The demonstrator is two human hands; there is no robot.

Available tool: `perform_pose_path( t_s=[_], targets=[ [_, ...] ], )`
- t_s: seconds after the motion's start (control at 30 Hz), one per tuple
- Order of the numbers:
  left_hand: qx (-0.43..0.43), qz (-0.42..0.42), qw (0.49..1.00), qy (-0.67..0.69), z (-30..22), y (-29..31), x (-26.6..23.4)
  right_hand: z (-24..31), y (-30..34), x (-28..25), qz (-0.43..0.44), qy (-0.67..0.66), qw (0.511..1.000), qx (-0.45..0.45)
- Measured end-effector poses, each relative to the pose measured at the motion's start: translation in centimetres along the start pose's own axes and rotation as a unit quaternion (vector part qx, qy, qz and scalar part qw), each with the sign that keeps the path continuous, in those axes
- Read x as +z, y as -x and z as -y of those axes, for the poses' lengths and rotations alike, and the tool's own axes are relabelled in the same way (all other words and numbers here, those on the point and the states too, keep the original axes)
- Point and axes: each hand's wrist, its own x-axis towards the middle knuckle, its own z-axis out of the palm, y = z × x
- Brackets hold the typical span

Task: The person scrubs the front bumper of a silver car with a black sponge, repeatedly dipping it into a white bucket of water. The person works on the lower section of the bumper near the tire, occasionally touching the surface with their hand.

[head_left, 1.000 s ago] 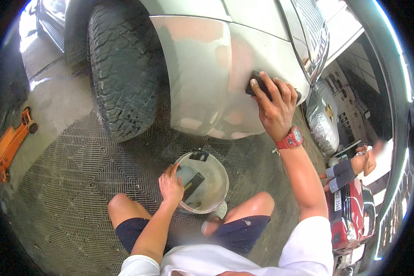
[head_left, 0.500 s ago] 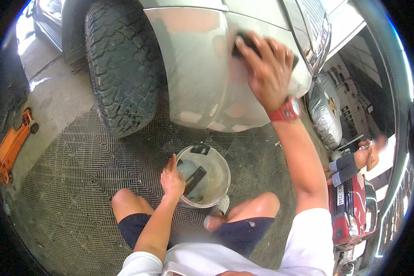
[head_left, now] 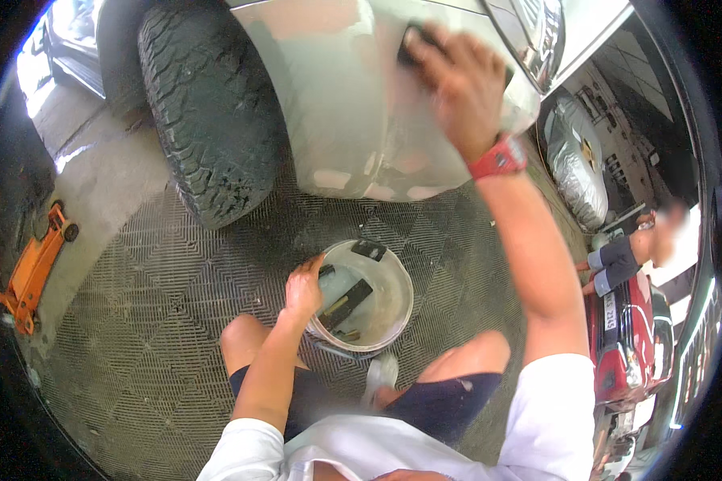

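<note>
My right hand [head_left: 467, 92], slightly smeared by motion, presses a black sanding block [head_left: 406, 54] against a car bumper [head_left: 337, 112]. The bumper is pale, dull grey-green with pinkish filler patches. Below it, a whitish bucket [head_left: 399, 297] stands between my knees, with cloudy water inside. My left hand [head_left: 302, 290] is closed on the bucket's left rim, its fingertips partly hidden. Inside the bucket lies a long dark block [head_left: 346, 305], with smaller dark pieces near it. Another black piece [head_left: 369, 249] sits against the bucket's far wall.
Left of the bumper is a large treaded tire [head_left: 208, 112]. An orange floor jack [head_left: 38, 272] rests at the far left. Ribbed matting [head_left: 160, 345] covers the floor. On the right are a silver-covered object [head_left: 573, 160], another person [head_left: 622, 256] and a red car [head_left: 622, 345].
The view has shifted, so bumper and tire sit higher in the picture. My right hand stays on the bumper with the block. My left hand remains at the bucket rim.
</note>
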Motion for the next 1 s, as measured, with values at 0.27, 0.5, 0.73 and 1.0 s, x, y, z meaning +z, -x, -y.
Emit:
perform_pose_path(
  t_s=[0.27,0.5,0.73,1.0],
  targets=[
    [0.004,0.021,1.0,-0.008,1.2,-0.3,-0.1,15.4,22.1,-4.9,0.307,-0.348,0.86,0.21],
    [0.18,0.022,0.98,-0.081,-7.9,1.8,1.5,32.4,47.2,8.0,0.595,-0.414,0.669,0.166],
    [0.075,0.224,0.953,-0.188,-2.9,3.4,0.3,39.7,44.3,8.3,0.638,-0.522,0.542,0.164],
    [0.046,0.282,0.922,-0.26,-6.0,-0.3,3.0,47.3,57.7,18.0,0.701,-0.467,0.539,0.027]
  ],
)
